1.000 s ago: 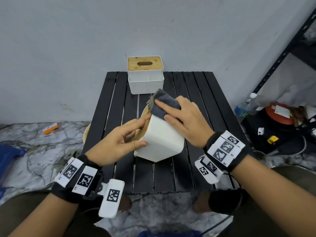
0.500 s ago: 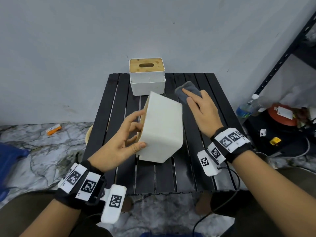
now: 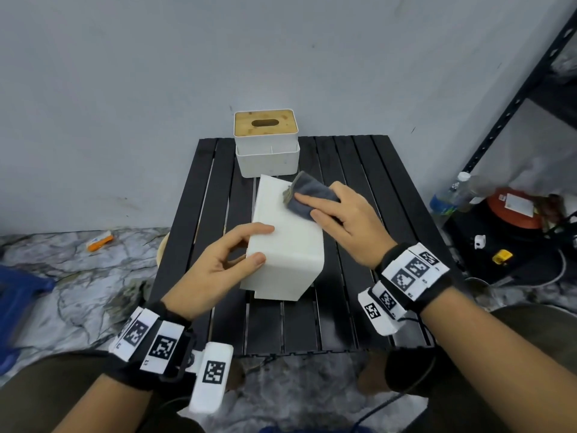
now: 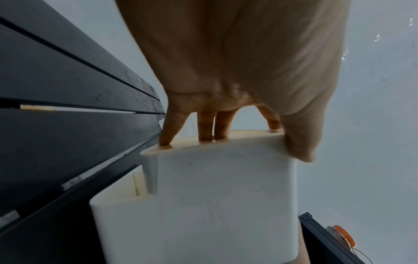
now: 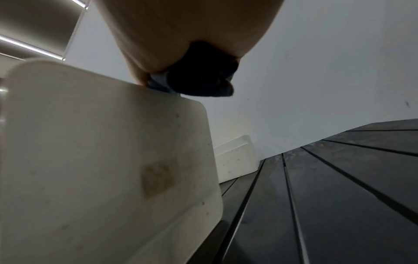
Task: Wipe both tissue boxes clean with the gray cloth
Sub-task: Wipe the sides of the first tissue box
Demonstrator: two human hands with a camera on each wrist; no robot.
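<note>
A white tissue box point(image 3: 287, 245) lies tipped on its side in the middle of the black slatted table point(image 3: 359, 189). My left hand point(image 3: 231, 254) grips its near left edge, thumb on the near face and fingers point(image 4: 167, 132) on the lid side of the box point(image 4: 214, 205). My right hand point(image 3: 340, 220) holds the bunched gray cloth point(image 3: 309, 195) and presses it on the box's far upper corner. In the right wrist view the cloth point(image 5: 203, 80) sits on the box's top edge point(image 5: 101, 160). A second white box with a wooden lid point(image 3: 265, 142) stands upright at the table's far edge.
A grey wall rises right behind the table. A black metal rack point(image 3: 515, 98) stands to the right, with a plastic bottle point(image 3: 449, 195) and clutter on the floor beside it. A small orange item point(image 3: 100, 240) lies on the marble floor at left.
My left hand turned the near box so a broad white face points up. My right hand swung off to the right with the cloth, then came back onto the box's far corner.
</note>
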